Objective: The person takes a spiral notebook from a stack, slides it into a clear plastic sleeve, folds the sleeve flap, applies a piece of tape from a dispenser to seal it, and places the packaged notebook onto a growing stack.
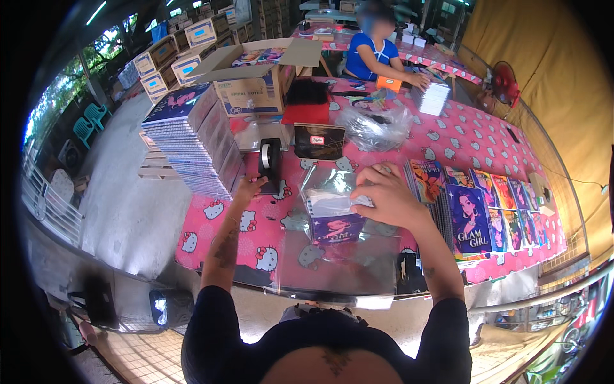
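Note:
In front of me, a small stack of spiral notebooks (337,229) with a purple illustrated cover lies in a clear plastic bag (320,180). My right hand (387,194) curls over the right side of this bundle, fingers bent and gripping its edge. To the left stands a black tape dispenser (270,168) with a roll of tape. At its near end is my left hand (249,189), fingertips pinched together. Any tape between them is too thin to make out. More clear plastic (339,269) lies flat on the table beneath the bundle.
A tall notebook stack (195,137) rises at the left, beside an open carton (252,93). Colourful notebooks (468,217) fill the right side. A black pouch (320,142) and crumpled plastic (374,128) lie beyond the bundle. Across the table, a co-worker (374,54) touches a notebook pile (430,97).

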A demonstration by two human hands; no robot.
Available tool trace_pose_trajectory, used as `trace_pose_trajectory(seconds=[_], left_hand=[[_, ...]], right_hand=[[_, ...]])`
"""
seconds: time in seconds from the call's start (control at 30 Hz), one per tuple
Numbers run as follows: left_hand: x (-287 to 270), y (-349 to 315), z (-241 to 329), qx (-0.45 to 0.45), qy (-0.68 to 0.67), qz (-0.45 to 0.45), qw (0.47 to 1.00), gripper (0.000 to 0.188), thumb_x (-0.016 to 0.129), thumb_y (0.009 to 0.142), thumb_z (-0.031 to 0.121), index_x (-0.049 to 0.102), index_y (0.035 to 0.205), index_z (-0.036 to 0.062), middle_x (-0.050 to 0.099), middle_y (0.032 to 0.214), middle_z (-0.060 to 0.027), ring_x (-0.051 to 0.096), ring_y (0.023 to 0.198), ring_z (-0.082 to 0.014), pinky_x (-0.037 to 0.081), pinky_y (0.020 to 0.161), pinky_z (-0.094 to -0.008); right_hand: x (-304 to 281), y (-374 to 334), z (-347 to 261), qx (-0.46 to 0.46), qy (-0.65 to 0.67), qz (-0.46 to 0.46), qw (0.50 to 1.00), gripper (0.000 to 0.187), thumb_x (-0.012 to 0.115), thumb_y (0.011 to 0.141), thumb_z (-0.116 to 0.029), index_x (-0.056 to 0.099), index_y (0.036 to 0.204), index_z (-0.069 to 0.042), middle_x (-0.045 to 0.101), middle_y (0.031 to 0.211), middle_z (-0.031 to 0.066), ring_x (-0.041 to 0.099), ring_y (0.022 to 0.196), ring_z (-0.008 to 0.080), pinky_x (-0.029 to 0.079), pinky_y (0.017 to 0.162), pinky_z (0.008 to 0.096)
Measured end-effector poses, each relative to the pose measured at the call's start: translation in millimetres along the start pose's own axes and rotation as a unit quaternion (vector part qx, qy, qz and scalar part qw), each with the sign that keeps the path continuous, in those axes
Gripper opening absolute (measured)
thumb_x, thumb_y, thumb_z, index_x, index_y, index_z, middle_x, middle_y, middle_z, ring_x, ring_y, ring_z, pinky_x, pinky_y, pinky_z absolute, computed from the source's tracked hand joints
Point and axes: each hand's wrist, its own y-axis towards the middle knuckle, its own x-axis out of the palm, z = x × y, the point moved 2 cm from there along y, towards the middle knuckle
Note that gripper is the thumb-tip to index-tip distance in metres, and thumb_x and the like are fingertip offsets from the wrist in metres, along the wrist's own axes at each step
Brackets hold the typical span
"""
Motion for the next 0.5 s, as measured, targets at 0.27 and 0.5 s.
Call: trace_pose_trajectory(seconds=[0.27, 0.5], left_hand=[[24.4, 0.3, -28.6, 0.085, -0.282, 0.075, 0.953, 0.010, 0.069, 0.088, 0.012, 0.068, 0.090, 0.0019, 0.064, 0.074, -0.0027, 0.062, 0.071, -0.0122, 0.051, 0.062, -0.0235], [8.8, -19.9, -27.2, -0.009, -0.321, 0.010, 0.947, 0.007, 0.067, 0.087, 0.008, 0.068, 0.092, 0.0028, 0.070, 0.081, -0.0053, 0.063, 0.066, -0.0102, 0.050, 0.060, -0.0214]], right_hand=[[15.2, 45.4, -50.4, -0.021, -0.001, 0.105, 0.994, 0.033, 0.074, 0.081, -0.032, 0.072, 0.106, -0.011, 0.061, 0.105, 0.0023, 0.054, 0.102, 0.0219, 0.035, 0.092, 0.0389], [36.0, 63.3, -57.8, 0.020, -0.009, 0.099, 0.995, 0.031, 0.073, 0.083, -0.031, 0.072, 0.105, -0.010, 0.068, 0.098, 0.0034, 0.059, 0.096, 0.0226, 0.037, 0.087, 0.0386]])
